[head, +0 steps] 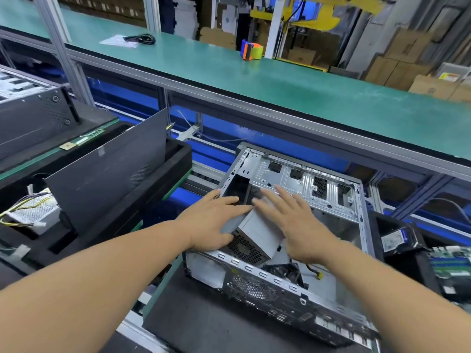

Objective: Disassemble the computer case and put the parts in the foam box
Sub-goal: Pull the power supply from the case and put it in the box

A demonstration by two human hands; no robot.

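An open computer case (328, 189) lies on its side in front of me, its metal interior facing up. A grey power supply (257, 235) sits tilted in the case's near left corner, fan grille towards me, with its cables (288, 272) trailing below. My left hand (214, 222) lies on the power supply's left side, fingers straight, thumb under its edge. My right hand (293, 222) rests flat on its right side with fingers spread. A black foam box (178, 154) stands to the left, holding a dark side panel (107, 171) propped upright.
Another power supply with wires (33, 212) lies in a foam tray at the far left. A second case (30, 115) stands behind it. A foam tray at right holds a drive (397, 238) and a circuit board (451, 263). A green bench with a tape dispenser (251, 50) runs behind.
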